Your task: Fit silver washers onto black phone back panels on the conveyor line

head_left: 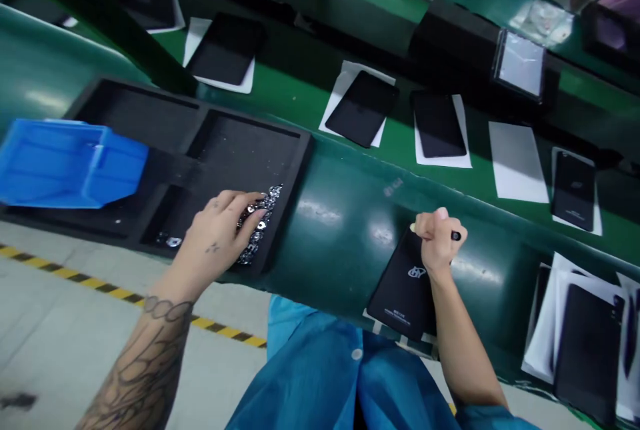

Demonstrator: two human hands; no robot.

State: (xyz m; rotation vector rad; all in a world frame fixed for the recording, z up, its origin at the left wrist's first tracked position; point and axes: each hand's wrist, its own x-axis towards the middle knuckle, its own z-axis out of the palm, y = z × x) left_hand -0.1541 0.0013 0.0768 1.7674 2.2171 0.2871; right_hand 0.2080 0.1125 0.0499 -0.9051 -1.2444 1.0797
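Note:
My left hand (220, 227) reaches into a compartment of the black tray, thumb and forefinger apart among small shiny metal parts (257, 233). Their exact kind is too small to make out. My right hand (440, 240) is closed in a fist around a slim pen-like tool (455, 236); its black end shows on one side and a pale tip on the other. Beneath that fist lies a black tablet back cover (400, 290) with a white logo, flat at the bench's near edge. The fist hides its upper right part.
A blue plastic bin (65, 163) sits on the left of the black divided tray (295, 170). Along the green conveyor (295, 93) lie several black panels on white sheets, such as one panel (363, 109). At right, stacked panels (587, 350) with white sheets overlap the bench edge.

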